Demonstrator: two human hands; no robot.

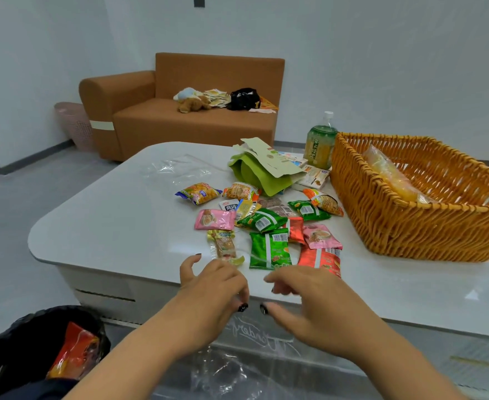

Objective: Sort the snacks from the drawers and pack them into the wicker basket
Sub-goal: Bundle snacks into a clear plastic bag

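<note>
Several small snack packets lie spread on the white table (107,226): green ones (269,249), pink ones (214,219), a red one (318,256) and orange ones (198,192). The wicker basket (410,223) stands at the table's right end and holds a yellow packet in clear wrap (393,177). My left hand (211,284) and my right hand (306,301) hover side by side over the table's front edge, just short of the packets. Their fingers are loosely curled, and I see nothing in either.
A green drink bottle (319,145) and a torn green carton (255,174) sit behind the packets, left of the basket. Lower left, a black bin (21,350) holds a red-orange wrapper. Clear plastic (217,370) lies below my hands. A brown sofa (180,119) stands beyond.
</note>
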